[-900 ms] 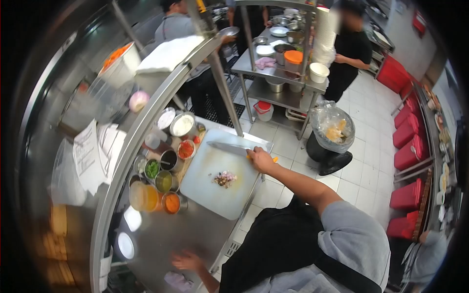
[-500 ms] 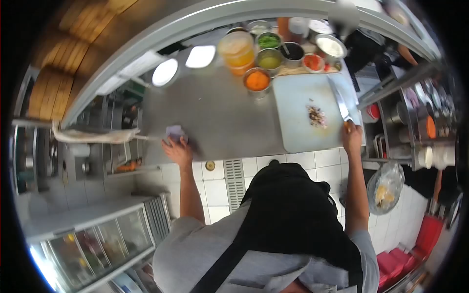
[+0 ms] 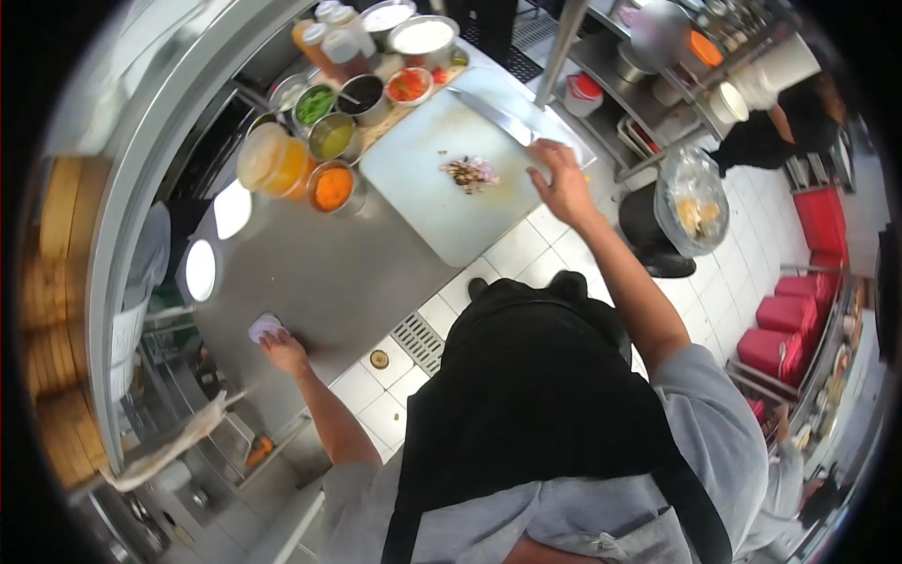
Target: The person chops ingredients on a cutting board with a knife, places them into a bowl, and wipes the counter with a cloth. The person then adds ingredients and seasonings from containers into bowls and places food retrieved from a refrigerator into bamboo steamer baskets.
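- Head view: your left hand [image 3: 285, 351], fingers closed, holds the cloth [image 3: 262, 328] on the bench [image 3: 329, 268];
- your right hand [image 3: 564, 185], loosely open, is at the knife [image 3: 493, 117], contact unclear;
- the knife lies on the board [image 3: 418, 183], likely kept clear of the chopped pieces [image 3: 470, 174].

One head-worn camera looks forward and down from above my left hand [image 3: 282, 352] and right hand [image 3: 566, 186], my apron [image 3: 526, 395] nearer than both.
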